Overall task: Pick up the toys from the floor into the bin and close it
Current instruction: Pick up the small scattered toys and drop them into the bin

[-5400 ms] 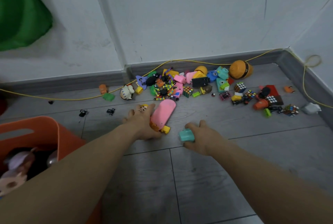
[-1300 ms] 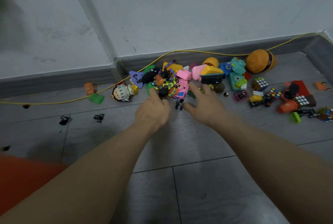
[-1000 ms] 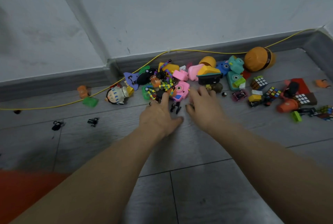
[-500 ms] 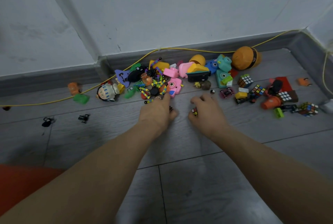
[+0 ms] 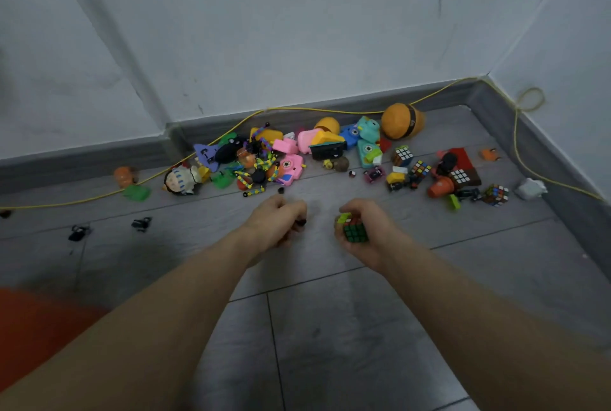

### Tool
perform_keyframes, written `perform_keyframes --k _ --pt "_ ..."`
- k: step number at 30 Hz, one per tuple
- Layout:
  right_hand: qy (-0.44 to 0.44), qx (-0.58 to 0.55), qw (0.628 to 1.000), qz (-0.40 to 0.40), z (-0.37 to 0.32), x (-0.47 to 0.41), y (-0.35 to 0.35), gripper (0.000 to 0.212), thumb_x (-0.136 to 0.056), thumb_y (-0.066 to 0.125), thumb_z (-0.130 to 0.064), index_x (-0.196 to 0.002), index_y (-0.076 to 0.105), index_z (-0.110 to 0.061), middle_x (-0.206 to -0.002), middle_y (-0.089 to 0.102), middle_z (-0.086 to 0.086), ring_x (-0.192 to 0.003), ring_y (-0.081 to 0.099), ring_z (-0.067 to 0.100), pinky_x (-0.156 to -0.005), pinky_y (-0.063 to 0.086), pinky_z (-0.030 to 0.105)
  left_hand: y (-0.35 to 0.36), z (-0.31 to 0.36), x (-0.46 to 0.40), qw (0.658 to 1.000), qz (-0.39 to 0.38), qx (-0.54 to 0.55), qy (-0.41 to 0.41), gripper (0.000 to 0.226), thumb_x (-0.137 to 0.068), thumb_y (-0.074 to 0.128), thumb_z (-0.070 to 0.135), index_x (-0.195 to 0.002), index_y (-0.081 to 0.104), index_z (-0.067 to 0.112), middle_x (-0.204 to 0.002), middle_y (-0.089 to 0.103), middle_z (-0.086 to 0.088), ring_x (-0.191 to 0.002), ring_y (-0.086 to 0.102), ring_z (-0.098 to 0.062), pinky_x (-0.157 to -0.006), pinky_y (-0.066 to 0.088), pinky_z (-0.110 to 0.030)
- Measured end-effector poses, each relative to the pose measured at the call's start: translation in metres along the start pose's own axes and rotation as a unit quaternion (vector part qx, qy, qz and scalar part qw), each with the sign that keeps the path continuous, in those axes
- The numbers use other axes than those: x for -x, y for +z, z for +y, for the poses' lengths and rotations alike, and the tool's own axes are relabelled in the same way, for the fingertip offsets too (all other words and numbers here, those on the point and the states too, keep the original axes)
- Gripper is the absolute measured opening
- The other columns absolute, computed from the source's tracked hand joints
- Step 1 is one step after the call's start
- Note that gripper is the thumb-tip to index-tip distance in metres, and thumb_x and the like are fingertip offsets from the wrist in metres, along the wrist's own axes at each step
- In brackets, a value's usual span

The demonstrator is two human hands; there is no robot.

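A heap of small toys lies on the grey floor along the wall: a pink toy camera [image 5: 290,168], a doll figure [image 5: 180,180], teal cameras [image 5: 367,142], an orange ball-shaped toy [image 5: 401,121], several puzzle cubes [image 5: 402,155]. My right hand [image 5: 367,232] is closed around a small puzzle cube [image 5: 354,228] with its green face showing. My left hand [image 5: 276,223] is curled into a fist just in front of the heap, with a small black piece [image 5: 300,221] showing at its fingertips. The orange bin [image 5: 36,331] shows as a blur at the lower left.
A yellow cable [image 5: 99,196] runs along the grey skirting and up the right corner. Two small black toys [image 5: 141,223] lie apart at the left. A white toy [image 5: 530,189] sits near the right wall. A green block [image 5: 137,193] and an orange toy [image 5: 124,175] lie left of the heap.
Both hands have pulled back from the heap and closed; the right one now holds a puzzle cube turned up, the left has closed over a small black piece.
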State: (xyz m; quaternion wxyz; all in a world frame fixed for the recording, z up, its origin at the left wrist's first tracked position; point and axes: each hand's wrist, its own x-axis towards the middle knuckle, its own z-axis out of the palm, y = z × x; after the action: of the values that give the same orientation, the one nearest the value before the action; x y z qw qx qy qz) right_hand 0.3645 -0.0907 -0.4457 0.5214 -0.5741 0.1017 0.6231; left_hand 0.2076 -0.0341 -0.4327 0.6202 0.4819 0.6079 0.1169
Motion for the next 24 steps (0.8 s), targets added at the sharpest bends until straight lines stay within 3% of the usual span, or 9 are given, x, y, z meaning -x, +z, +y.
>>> perform_keyframes --k 2,6,9,11,14,16,19,21,24 --pt "0.015 -0.018 0.999 -0.029 -0.005 0.015 -0.007 0.018 -0.084 0.062 -0.004 -0.1 0.052 -0.004 -0.102 0.052 0.018 -0.076 0.06 0.022 -0.045 0.051 0.021 0.006 0.008 0.014 0.999 -0.006 0.043 -0.013 0.011 -0.083 0.051 0.007 -0.09 0.052 0.015 -0.079 0.062 -0.01 -0.056 0.047 -0.018 -0.053 0.043 -0.025" --pt "0.012 0.031 0.998 -0.045 -0.017 0.03 -0.022 0.026 -0.088 0.065 -0.005 -0.111 0.053 -0.003 -0.114 0.059 0.022 -0.087 0.07 0.026 -0.05 0.057 0.024 0.02 0.025 0.032 0.994 -0.044 0.092 -0.023 0.036 -0.077 0.037 -0.003 -0.098 0.062 0.013 -0.085 0.056 -0.011 -0.065 0.051 -0.019 -0.051 0.051 -0.025" --pt "-0.025 0.04 0.999 -0.027 -0.035 0.038 -0.039 0.029 -0.089 0.06 0.003 -0.117 0.055 0.0 -0.119 0.054 0.023 -0.096 0.068 0.03 -0.057 0.061 0.029 0.038 0.036 0.042 0.979 -0.1 0.168 -0.057 0.025 -0.08 0.044 0.002 -0.093 0.065 0.009 -0.09 0.053 -0.01 -0.069 0.053 -0.017 -0.055 0.053 -0.027" --pt "-0.072 0.098 0.992 0.012 -0.051 0.037 -0.055 0.027 -0.088 0.057 0.008 -0.115 0.059 0.0 -0.111 0.055 0.021 -0.09 0.065 0.027 -0.062 0.061 0.03 0.055 0.044 0.045 0.96 -0.122 0.239 -0.073 0.012 -0.084 0.053 0.006 -0.093 0.061 0.006 -0.093 0.051 -0.012 -0.072 0.055 -0.018 -0.057 0.056 -0.027" --pt "-0.155 0.239 0.951 0.122 -0.075 0.026 -0.084 0.015 -0.087 0.062 0.003 -0.101 0.065 -0.003 -0.095 0.06 0.019 -0.075 0.06 0.024 -0.06 0.057 0.031 0.084 0.048 0.043 0.942 -0.105 0.307 -0.083 0.01 -0.09 0.063 0.012 -0.088 0.056 0.007 -0.087 0.051 -0.01 -0.077 0.056 -0.017 -0.062 0.061 -0.026" --pt "-0.186 0.288 0.924 0.17 -0.09 0.015 -0.106 0.007 -0.086 0.068 -0.007 -0.092 0.064 -0.008 -0.094 0.061 0.018 -0.073 0.059 0.025 -0.062 0.056 0.033 0.102 0.049 0.037 0.951 -0.083 0.285 -0.092 0.015 -0.091 0.067 0.018 -0.086 0.055 0.009 -0.084 0.052 -0.008 -0.075 0.056 -0.015 -0.059 0.06 -0.023" --pt "-0.225 0.34 0.882 0.237 -0.106 -0.002 -0.13 0.013 -0.086 0.068 -0.018 -0.083 0.056 -0.015 -0.084 0.062 0.014 -0.069 0.062 0.028 -0.074 0.059 0.044 0.122 0.054 0.019 0.966 -0.081 0.229 -0.086 0.017 -0.092 0.068 0.021 -0.092 0.053 0.011 -0.084 0.05 -0.007 -0.066 0.051 -0.011 -0.054 0.055 -0.018" --pt "-0.269 0.386 0.835 0.286 -0.115 -0.011 -0.146 0.019 -0.086 0.067 -0.025 -0.094 0.058 -0.011 -0.09 0.064 0.014 -0.084 0.065 0.033 -0.076 0.054 0.04 0.137 0.058 0.004 0.976 -0.085 0.188 -0.064 0.017 -0.092 0.067 0.019 -0.095 0.052 0.012 -0.081 0.05 -0.007 -0.062 0.048 -0.011 -0.052 0.053 -0.017" --pt "-0.311 0.441 0.779 0.32 -0.132 -0.018 -0.172 0.043 -0.089 0.066 -0.033 -0.118 0.049 -0.005 -0.115 0.063 0.018 -0.108 0.059 0.037 -0.077 0.04 0.033 0.164 0.065 -0.013 0.993 -0.077 0.086 -0.009 0.015 -0.094 0.064 0.011 -0.094 0.049 0.01 -0.08 0.055 -0.011 -0.06 0.049 -0.014 -0.05 0.051 -0.019"
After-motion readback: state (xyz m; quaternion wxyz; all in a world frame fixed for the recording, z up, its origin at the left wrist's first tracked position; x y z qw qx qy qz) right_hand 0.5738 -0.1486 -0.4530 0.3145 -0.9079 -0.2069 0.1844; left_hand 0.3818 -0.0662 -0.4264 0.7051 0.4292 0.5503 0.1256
